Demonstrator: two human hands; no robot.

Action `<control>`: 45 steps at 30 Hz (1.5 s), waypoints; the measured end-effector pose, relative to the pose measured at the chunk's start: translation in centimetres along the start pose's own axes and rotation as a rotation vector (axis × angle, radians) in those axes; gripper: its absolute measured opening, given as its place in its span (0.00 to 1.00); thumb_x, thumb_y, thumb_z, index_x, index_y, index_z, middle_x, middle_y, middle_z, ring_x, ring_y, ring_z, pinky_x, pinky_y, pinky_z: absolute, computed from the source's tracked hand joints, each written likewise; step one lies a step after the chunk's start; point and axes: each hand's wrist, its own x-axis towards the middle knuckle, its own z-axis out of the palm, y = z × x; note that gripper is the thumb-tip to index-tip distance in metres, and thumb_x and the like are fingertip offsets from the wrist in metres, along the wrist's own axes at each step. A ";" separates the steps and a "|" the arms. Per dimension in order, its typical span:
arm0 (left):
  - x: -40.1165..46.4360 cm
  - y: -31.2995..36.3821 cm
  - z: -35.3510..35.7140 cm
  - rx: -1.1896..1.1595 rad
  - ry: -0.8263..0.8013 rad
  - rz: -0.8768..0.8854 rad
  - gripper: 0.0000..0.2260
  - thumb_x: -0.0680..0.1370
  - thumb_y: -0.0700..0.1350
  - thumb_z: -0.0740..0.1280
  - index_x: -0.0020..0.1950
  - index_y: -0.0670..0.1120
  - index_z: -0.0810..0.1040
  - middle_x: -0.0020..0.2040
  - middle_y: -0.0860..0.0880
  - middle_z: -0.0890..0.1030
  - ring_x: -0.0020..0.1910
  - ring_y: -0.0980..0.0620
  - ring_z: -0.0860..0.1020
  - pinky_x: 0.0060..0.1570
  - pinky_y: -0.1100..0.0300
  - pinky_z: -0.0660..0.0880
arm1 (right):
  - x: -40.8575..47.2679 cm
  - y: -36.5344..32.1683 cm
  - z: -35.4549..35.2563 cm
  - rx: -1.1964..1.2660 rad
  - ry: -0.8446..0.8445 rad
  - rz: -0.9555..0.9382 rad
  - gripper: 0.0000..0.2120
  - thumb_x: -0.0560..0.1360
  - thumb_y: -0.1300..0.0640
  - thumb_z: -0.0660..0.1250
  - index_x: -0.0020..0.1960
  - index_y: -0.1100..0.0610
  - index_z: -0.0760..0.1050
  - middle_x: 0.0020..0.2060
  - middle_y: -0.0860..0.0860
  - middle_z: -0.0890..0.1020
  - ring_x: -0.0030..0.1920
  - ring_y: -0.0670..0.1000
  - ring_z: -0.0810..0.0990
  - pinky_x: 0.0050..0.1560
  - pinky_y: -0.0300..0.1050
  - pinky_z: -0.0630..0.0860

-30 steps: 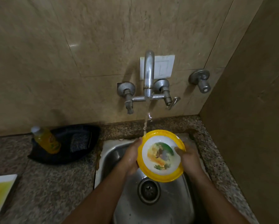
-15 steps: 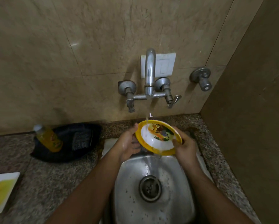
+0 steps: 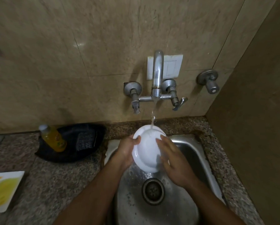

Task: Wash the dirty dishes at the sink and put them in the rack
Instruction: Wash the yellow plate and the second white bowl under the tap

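A round plate (image 3: 146, 149) is held over the steel sink (image 3: 192, 153) with its white underside facing me. My left hand (image 3: 127, 151) grips its left rim, fingers curled over the edge. My right hand (image 3: 171, 158) lies flat on the plate's back with the fingers spread and straight. A thin stream of water from the tap (image 3: 157, 75) hits the plate's upper edge. The plate's yellow, patterned face is turned away and hidden.
A yellow soap bottle (image 3: 54, 138) and a scrub pad (image 3: 85, 140) sit in a black tray (image 3: 69, 155) on the granite counter left of the sink. A dirty white square plate (image 3: 3, 190) lies at the far left. A wall stands close on the right. The drain (image 3: 153, 191) is below the hands.
The plate has been flipped from its yellow patterned face to its white back. My right hand moved from gripping the rim to lying flat on the back.
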 end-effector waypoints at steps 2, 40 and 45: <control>0.4 -0.1 1.4 0.064 0.163 -0.024 0.20 0.73 0.54 0.70 0.57 0.41 0.82 0.56 0.38 0.83 0.56 0.39 0.80 0.64 0.43 0.72 | 1.4 -1.5 0.6 -0.131 0.023 -0.063 0.29 0.82 0.46 0.52 0.80 0.53 0.53 0.80 0.48 0.52 0.79 0.47 0.47 0.78 0.48 0.51; -1.1 -1.7 0.8 0.519 0.617 0.432 0.20 0.81 0.56 0.60 0.46 0.42 0.84 0.42 0.46 0.84 0.43 0.48 0.81 0.45 0.54 0.77 | 4.1 -3.2 3.4 0.326 0.197 0.320 0.24 0.84 0.48 0.53 0.79 0.47 0.56 0.78 0.44 0.58 0.77 0.43 0.56 0.77 0.47 0.54; -0.8 -0.7 0.7 0.249 0.613 0.313 0.18 0.80 0.54 0.63 0.50 0.39 0.81 0.44 0.43 0.82 0.43 0.45 0.79 0.43 0.55 0.73 | 5.2 -2.6 2.4 0.993 0.308 0.707 0.19 0.81 0.43 0.58 0.63 0.54 0.75 0.55 0.57 0.82 0.55 0.56 0.80 0.47 0.48 0.76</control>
